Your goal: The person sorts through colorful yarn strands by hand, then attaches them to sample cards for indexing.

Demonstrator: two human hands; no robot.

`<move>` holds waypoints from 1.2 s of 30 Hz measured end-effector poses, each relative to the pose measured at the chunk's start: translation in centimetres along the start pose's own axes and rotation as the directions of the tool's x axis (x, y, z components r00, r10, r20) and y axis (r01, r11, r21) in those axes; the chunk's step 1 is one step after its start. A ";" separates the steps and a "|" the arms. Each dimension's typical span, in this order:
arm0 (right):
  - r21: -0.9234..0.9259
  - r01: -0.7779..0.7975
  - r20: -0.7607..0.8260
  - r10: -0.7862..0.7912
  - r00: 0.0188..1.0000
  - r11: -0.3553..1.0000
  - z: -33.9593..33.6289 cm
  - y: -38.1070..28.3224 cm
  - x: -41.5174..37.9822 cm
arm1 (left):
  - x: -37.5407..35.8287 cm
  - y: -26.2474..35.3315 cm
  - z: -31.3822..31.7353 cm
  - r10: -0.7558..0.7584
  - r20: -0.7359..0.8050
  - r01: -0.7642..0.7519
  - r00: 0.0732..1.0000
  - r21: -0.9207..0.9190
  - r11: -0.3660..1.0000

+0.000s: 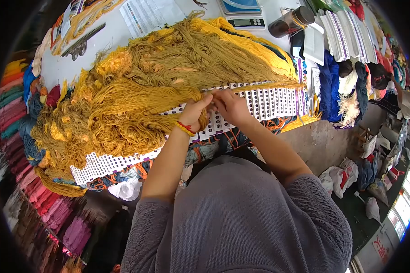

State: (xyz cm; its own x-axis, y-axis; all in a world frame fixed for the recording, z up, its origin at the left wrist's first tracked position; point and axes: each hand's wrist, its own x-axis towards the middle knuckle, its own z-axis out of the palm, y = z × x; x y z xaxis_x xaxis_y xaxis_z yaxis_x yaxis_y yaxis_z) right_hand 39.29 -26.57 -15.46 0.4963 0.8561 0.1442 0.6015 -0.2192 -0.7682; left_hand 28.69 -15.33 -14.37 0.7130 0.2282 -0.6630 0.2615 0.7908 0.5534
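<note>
A thick hank of golden yarn [136,104] spreads leftward across the table from my left hand [197,111], whose fingers are wrapped round its right end. Close beside it, my right hand [232,107] has its fingertips pinched together on yarn by the left thumb; the exact strands are hidden. Under both hands lies a long white card with rows of holes [269,102]. Along its upper edge a thin bundle of golden strands [264,86] runs right from behind my right hand. Olive-brown yarn [187,59] is heaped just beyond.
Bright yellow yarn [255,45] lies at the back. Behind it are a digital scale [245,22], a dark lidded jar [291,22] and a printed sheet [150,16]. Coloured hanks [330,91] hang at the right edge. White bags [339,175] are on the right.
</note>
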 end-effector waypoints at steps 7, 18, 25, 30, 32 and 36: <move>-0.408 -0.113 0.131 0.180 0.975 0.906 1.6 0.7 1.0 | -0.3 -1.6 -4.7 0.035 -0.362 -0.117 0.932 -0.206 0.971; -0.402 -0.155 0.193 0.249 0.949 0.903 1.7 1.1 1.2 | -15.7 13.7 -32.4 0.631 -0.723 -0.292 0.280 0.562 0.774; 0.089 -0.345 0.307 0.304 0.902 0.934 -2.3 -3.1 1.6 | -10.6 9.8 -8.5 0.297 -0.130 -0.192 0.946 0.511 0.838; 0.661 -0.274 0.228 0.160 0.960 0.699 -6.0 -5.6 0.1 | -7.1 5.2 8.1 0.263 0.239 -0.355 0.935 0.585 0.729; 0.716 -0.322 0.238 0.217 0.947 0.619 -10.1 -7.1 0.3 | -7.5 5.3 11.0 0.341 0.292 -0.429 0.894 0.334 0.839; 0.772 -0.470 0.338 0.351 0.873 0.427 -13.8 -9.1 0.1 | -9.4 5.5 12.6 0.257 0.357 -0.262 0.898 -0.037 0.964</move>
State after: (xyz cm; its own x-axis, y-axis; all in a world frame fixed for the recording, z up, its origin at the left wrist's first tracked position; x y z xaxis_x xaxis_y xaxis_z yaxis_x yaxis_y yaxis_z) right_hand 42.50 -30.94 0.09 0.4329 0.8290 -0.3541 -0.4599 -0.1347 -0.8777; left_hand 31.64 -20.23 1.25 0.9399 0.2055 -0.2726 0.0413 0.7241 0.6884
